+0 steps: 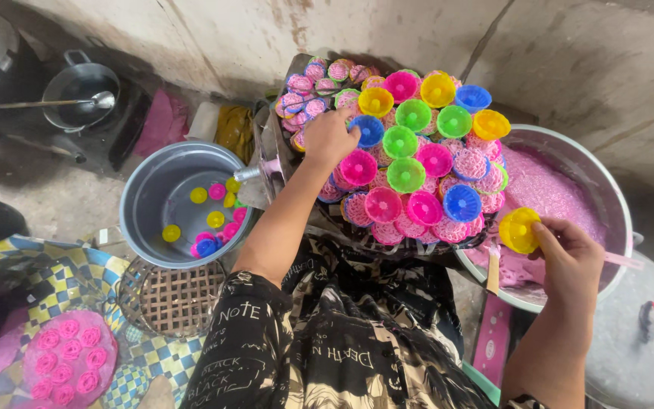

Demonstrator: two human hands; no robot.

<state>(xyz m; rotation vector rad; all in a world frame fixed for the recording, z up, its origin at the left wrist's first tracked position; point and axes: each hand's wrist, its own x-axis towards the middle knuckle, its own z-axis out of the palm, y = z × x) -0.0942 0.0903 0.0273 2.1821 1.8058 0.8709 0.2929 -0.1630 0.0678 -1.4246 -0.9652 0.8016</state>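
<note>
Left hand (330, 138) fingers curled, apparently pinching glossy blue fluted plastic mould (369, 130) on piled tray (297, 163); right hand (569, 261) grip pinches yellow mould (518, 229) over grainy pink batter basin (607, 197).

Two bare hands, left (329, 136) at eleven o'clock, right (569, 261) at four; two metal pots (157, 197), one ladle (47, 102).

Black garment with cream lettering and sketch print; forearms bare, no jewellery visible.
</note>
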